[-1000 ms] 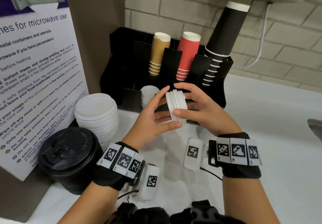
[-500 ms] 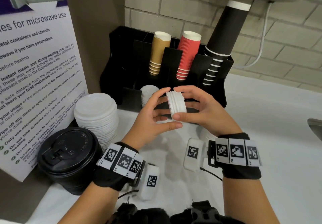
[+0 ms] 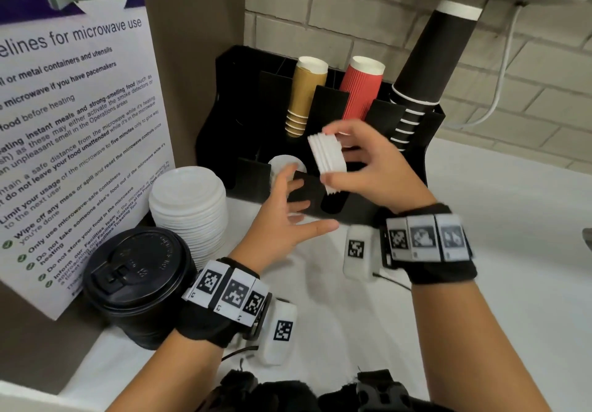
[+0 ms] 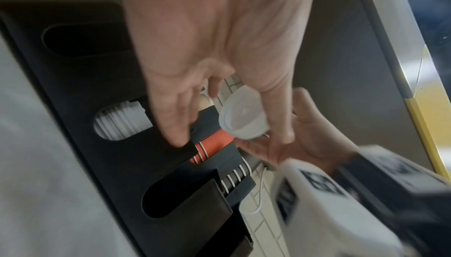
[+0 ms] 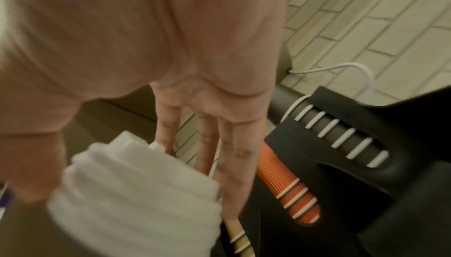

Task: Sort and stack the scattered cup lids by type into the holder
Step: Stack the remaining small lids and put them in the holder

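Gripped edge-on by the right hand [image 3: 378,168], the small white lids [image 3: 326,158] sit nested.

The head camera looks down over the counter at the black holder [image 3: 320,193], which both close wrist cameras share.

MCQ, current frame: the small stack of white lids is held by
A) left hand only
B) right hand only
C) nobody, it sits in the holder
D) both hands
B: the right hand has its grip on the small stack of white lids, thumb below and fingers above, over the black holder; the left hand is spread open beside it, apart from the stack.
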